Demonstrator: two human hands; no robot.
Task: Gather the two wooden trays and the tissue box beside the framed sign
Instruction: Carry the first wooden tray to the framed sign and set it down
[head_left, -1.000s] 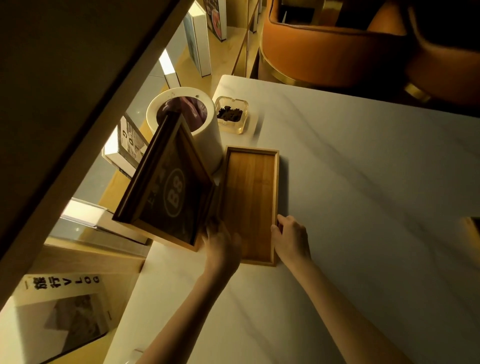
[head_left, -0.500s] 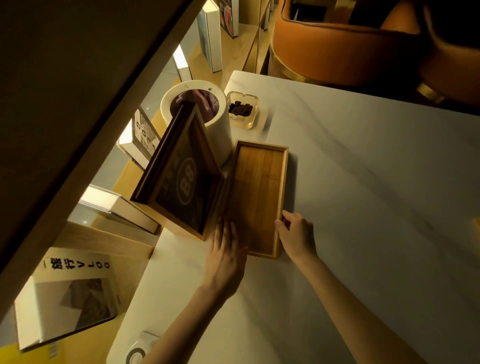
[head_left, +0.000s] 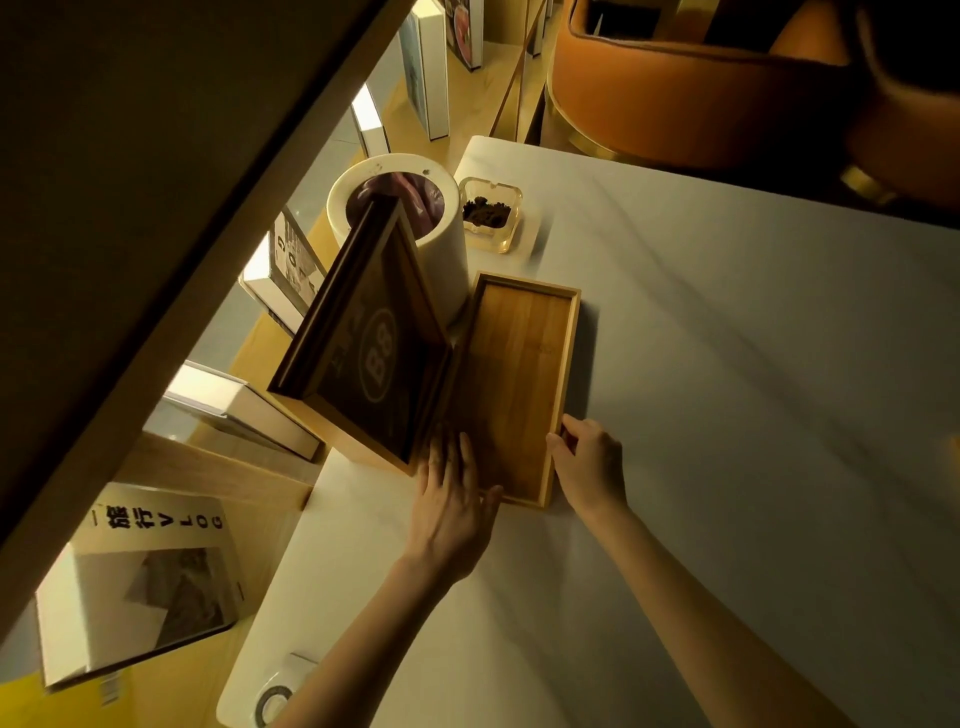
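One wooden tray (head_left: 519, 374) lies flat on the white marble table (head_left: 727, 415), its long left side against the dark framed sign (head_left: 374, 348) marked "B8", which stands tilted. My left hand (head_left: 452, 499) rests flat, fingers spread, over the tray's near left corner next to the sign's base. Fingertips of my right hand (head_left: 589, 462) touch the tray's right rim near its front corner. A second tray and a tissue box are out of view.
A white cylindrical bin (head_left: 410, 228) stands behind the sign, with a glass ashtray (head_left: 491, 213) to its right. Books and shelves (head_left: 156, 571) lie left of the table edge. An orange chair (head_left: 701, 88) stands at the far side. A small round device (head_left: 275, 696) sits at the near corner.
My left hand has flattened and slid back a little along the tray's near left corner. The right hand stays on the right rim. The camera has shifted slightly.
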